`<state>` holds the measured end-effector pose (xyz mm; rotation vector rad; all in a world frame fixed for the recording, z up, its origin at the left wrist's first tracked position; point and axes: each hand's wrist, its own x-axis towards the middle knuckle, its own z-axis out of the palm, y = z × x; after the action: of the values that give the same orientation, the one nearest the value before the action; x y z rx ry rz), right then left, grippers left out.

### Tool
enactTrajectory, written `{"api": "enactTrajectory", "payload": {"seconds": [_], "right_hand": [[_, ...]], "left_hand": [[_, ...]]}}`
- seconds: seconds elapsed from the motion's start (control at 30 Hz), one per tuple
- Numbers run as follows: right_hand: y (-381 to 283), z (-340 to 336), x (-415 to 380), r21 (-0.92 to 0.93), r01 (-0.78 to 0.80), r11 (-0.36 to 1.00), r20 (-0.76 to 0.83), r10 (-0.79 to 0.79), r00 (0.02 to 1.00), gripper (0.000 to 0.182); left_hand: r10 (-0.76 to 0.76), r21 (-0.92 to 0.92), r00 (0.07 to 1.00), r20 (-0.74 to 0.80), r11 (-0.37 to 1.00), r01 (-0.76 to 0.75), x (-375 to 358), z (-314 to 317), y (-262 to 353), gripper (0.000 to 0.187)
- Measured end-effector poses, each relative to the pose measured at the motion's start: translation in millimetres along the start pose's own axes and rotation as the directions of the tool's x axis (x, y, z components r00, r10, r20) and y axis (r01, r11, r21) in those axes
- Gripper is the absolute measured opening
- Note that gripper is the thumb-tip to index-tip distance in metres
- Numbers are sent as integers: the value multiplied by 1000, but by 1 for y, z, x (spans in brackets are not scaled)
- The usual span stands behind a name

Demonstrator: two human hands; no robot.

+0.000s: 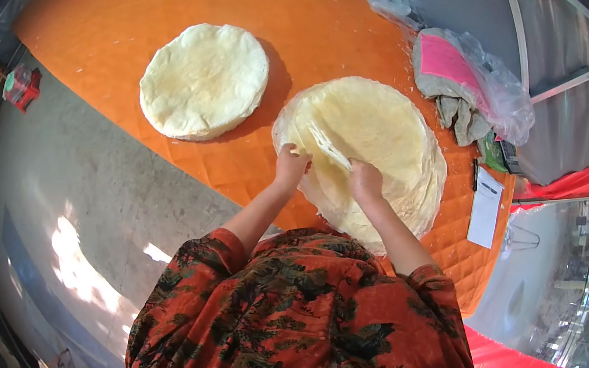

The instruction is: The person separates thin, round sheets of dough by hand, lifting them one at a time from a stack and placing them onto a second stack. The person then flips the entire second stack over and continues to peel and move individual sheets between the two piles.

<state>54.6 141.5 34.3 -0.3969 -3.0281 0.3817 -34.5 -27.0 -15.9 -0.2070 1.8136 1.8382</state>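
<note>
A wide stack of thin, pale yellow round sheets (383, 129) lies on the orange quilted table cover (221, 174) in front of me. My left hand (292, 167) is closed on the near left edge of the top sheet. To its right, my right hand (365, 181) pinches a gathered, folded part of the same sheet, which rises in pale creases between the hands. A smaller, thicker stack of round sheets (203, 83) sits to the left, apart from the wide one.
At the back right lie a grey and pink cloth (447, 66) and clear plastic bags (503, 100). A white paper (485, 209) with a pen on it is near the right edge. A red and clear container (21, 87) stands at the far left.
</note>
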Motion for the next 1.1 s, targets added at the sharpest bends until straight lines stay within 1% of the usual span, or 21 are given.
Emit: {"api": "enactTrajectory", "payload": {"seconds": [0.07, 0.17, 0.27, 0.3, 0.37, 0.4, 0.47, 0.5, 0.57, 0.6, 0.63, 0.67, 0.73, 0.77, 0.8, 0.87, 0.9, 0.93, 0.97, 1.03, 1.1], "right_hand": [[-6, 13, -2, -9, 20, 1000, 44, -19, 999, 22], [-21, 6, 2, 2, 21, 1000, 86, -21, 996, 22], [-33, 9, 1, 8, 63, 998, 129, -63, 990, 22], [-34, 12, 1, 6, 89, 996, 142, -89, 986, 23], [-33, 20, -13, 117, 118, 986, -20, -116, 993, 26], [-33, 23, -16, 170, 144, 975, -101, -128, 987, 28], [-34, 27, -19, 197, 70, 978, -125, -46, 991, 27], [-34, 28, -21, 212, 30, 977, -137, -1, 991, 27], [-21, 20, -3, 108, -165, 980, 142, 149, 979, 23], [-8, 13, 15, 37, -248, 968, 269, 229, 935, 21], [25, 10, 45, 87, -226, 970, 293, 192, 937, 18], [78, 13, 84, 70, -132, 989, 185, 117, 976, 20], [76, -121, 139, 135, -192, 972, 203, 163, 965, 21], [98, -163, 167, -49, -187, 981, 177, 193, 965, 21], [64, -217, 159, 77, -244, 967, 20, 243, 970, 20], [50, -270, 160, -36, -41, 999, -80, 38, 996, 20], [47, -270, 157, -102, -7, 995, -105, -4, 994, 18], [40, -262, 147, -167, 25, 986, -125, -46, 991, 18], [34, -250, 135, -230, 54, 972, -140, -88, 986, 17], [37, -181, 108, -254, 13, 967, -194, -64, 979, 18], [32, -107, 73, -243, 60, 968, -91, -84, 992, 23]], "left_hand": [[-128, -45, 972, 200, 989, 139, 16, -3, -19, 32], [-214, -191, 942, 259, 945, 267, 1, 0, -9, 23], [-191, -373, 938, 291, 880, 295, -18, 1, 13, 17], [-185, -367, 932, 311, 881, 298, -15, 1, 11, 16], [-174, -361, 922, 345, 882, 302, -8, -1, 3, 15], [-171, -419, 901, 399, 840, 345, -5, -3, 1, 16], [-154, -513, 850, 504, 738, 438, -2, -7, -4, 20], [-139, -503, 851, 507, 754, 422, -5, -5, -3, 24], [-101, -485, 855, 509, 787, 382, -10, 5, 3, 33], [-122, -428, 883, 454, 839, 336, -9, 9, -2, 37], [-139, -363, 908, 395, 884, 293, -9, 13, -11, 41], [-153, -290, 931, 332, 922, 255, -10, 15, -17, 46], [-164, -244, 936, 313, 938, 246, -12, 19, -11, 50], [-169, -221, 937, 305, 945, 242, -14, 20, -8, 52], [-162, -172, 940, 300, 960, 220, -12, 20, -10, 52], [-138, -79, 946, 292, 983, 168, 1, 20, -21, 51], [53, 83, 997, 62, 995, -58, 9, 19, -32, 51], [280, 286, 951, -133, 929, -234, 16, 16, -44, 51], [514, 505, 815, -267, 795, -336, 23, 12, -56, 51], [399, 352, 863, -312, 892, -285, 34, 4, -57, 48], [219, 154, 925, -312, 972, -178, 36, 0, -53, 45]]}}
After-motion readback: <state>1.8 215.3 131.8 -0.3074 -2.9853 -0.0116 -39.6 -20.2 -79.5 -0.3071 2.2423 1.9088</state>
